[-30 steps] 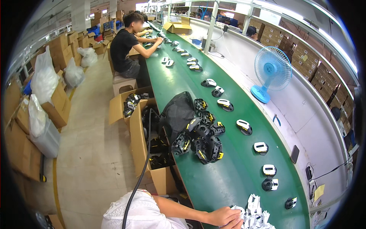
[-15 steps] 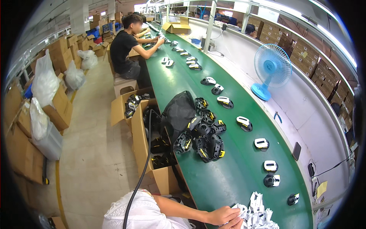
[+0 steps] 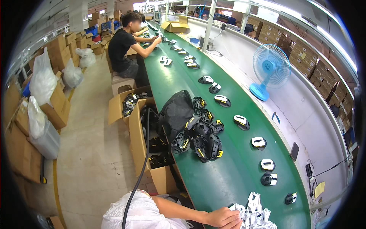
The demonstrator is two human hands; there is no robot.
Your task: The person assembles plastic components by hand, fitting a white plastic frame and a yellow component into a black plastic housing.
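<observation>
My left hand (image 3: pixel 224 218) reaches in at the lower edge, its fingers curled together beside a pile of white plastic parts (image 3: pixel 254 214). What the fingers hold, if anything, is hidden. My right hand is out of view. Farther up the green belt table lies a heap of black plastic shells with yellow pieces (image 3: pixel 206 139), next to a black bag (image 3: pixel 177 112). Along the table's right side runs a line of black pieces topped with white parts, the nearer ones being one white-topped piece (image 3: pixel 268 165), one below it (image 3: pixel 269 179) and a small one (image 3: pixel 290 198).
Open cartons (image 3: pixel 139 141) with black parts stand against the table's left side, a black cable (image 3: pixel 143 168) crossing in front. A blue fan (image 3: pixel 267 72), pliers (image 3: pixel 276 117) and a phone (image 3: pixel 294 151) sit on the right ledge. A co-worker (image 3: pixel 124 47) works at the far left side.
The whole view has shifted slightly left. My left hand stays by the white pile, its fingers drawn closer together. The co-worker's hands have moved a little.
</observation>
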